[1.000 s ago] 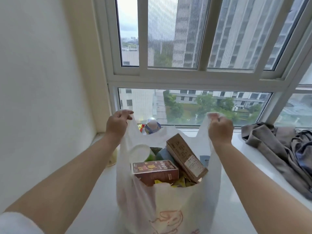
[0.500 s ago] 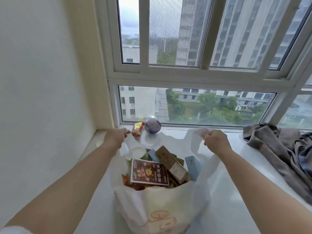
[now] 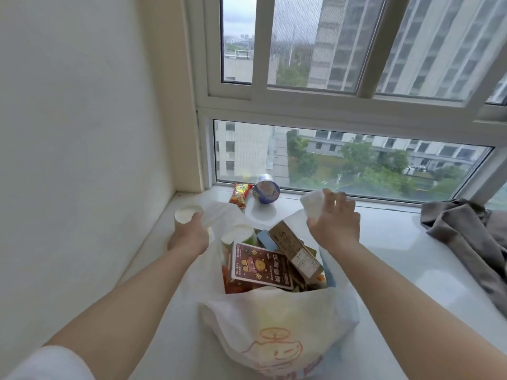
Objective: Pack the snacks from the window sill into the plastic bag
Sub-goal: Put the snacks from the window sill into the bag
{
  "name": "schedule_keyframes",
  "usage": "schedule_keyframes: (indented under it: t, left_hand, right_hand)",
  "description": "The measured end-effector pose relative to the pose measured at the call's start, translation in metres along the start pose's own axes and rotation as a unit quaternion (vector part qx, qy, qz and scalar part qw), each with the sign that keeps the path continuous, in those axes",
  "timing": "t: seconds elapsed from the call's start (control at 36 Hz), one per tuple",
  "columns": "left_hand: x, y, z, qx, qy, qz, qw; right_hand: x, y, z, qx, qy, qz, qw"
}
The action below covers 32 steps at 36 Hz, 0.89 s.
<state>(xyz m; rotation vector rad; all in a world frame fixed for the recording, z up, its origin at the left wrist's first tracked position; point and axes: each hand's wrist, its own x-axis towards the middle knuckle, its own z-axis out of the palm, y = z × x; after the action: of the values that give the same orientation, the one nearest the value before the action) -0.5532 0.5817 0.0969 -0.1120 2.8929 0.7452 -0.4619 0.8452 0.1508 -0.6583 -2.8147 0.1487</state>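
One white plastic bag is seen standing on the white window sill, in the middle of the view, with its mouth open. Inside it at least two boxes can be counted: one dark red box lying flat on top, and one brown box tilted just beside it on the right. One white-lidded cup is also seen in the bag at the left of the boxes. More packets are lying under them, but their number cannot be told.

Two snacks are seen on the sill behind the bag, near the window glass: one red and yellow packet and one round blue cup, which are just beside each other. One more white-topped cup stands at the left of the bag, close to the wall.

The left hand is placed at this cup, and its fingers seem to be around it, but the grip is mostly hidden by the back of the hand. The right hand is held above the right edge of the bag, and the white bag handle is pinched between its fingers.

One grey piece of clothing is lying on the sill at the far right, well apart from the bag.
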Motion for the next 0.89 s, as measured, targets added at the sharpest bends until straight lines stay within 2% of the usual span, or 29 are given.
schedule_keyframes:
  t: [0.17,0.28,0.39,0.47,0.53,0.61,0.75,0.89]
  left_hand:
    - [0.018,-0.025,0.002,0.017,-0.029,-0.042,0.999]
    - [0.041,-0.03,0.0,0.035,-0.07,-0.072,0.994]
    - [0.077,-0.029,0.001,-0.052,-0.126,-0.123,0.983]
    - [0.116,-0.034,0.003,-0.069,-0.137,-0.103,0.983]
    - [0.141,-0.038,0.007,-0.046,-0.118,-0.07,0.989]
    - [0.172,-0.041,0.016,0.019,-0.138,-0.049,0.989]
    - [0.231,-0.04,0.041,0.034,-0.131,-0.104,0.985]
    - [0.28,-0.04,0.068,0.121,-0.131,-0.044,0.983]
  right_hand:
    - [0.016,-0.04,0.021,-0.033,0.016,-0.096,0.995]
    - [0.036,-0.066,0.039,-0.05,-0.019,-0.135,0.989]
    - [0.061,-0.093,0.064,-0.069,-0.055,-0.158,0.983]
    - [0.082,-0.115,0.087,-0.077,-0.077,-0.162,0.981]
    - [0.096,-0.129,0.104,-0.076,-0.086,-0.158,0.981]
    - [0.116,-0.15,0.132,-0.071,-0.11,-0.153,0.98]
    - [0.155,-0.178,0.18,-0.053,-0.168,-0.138,0.975]
    - [0.195,-0.195,0.225,-0.019,-0.231,-0.102,0.967]
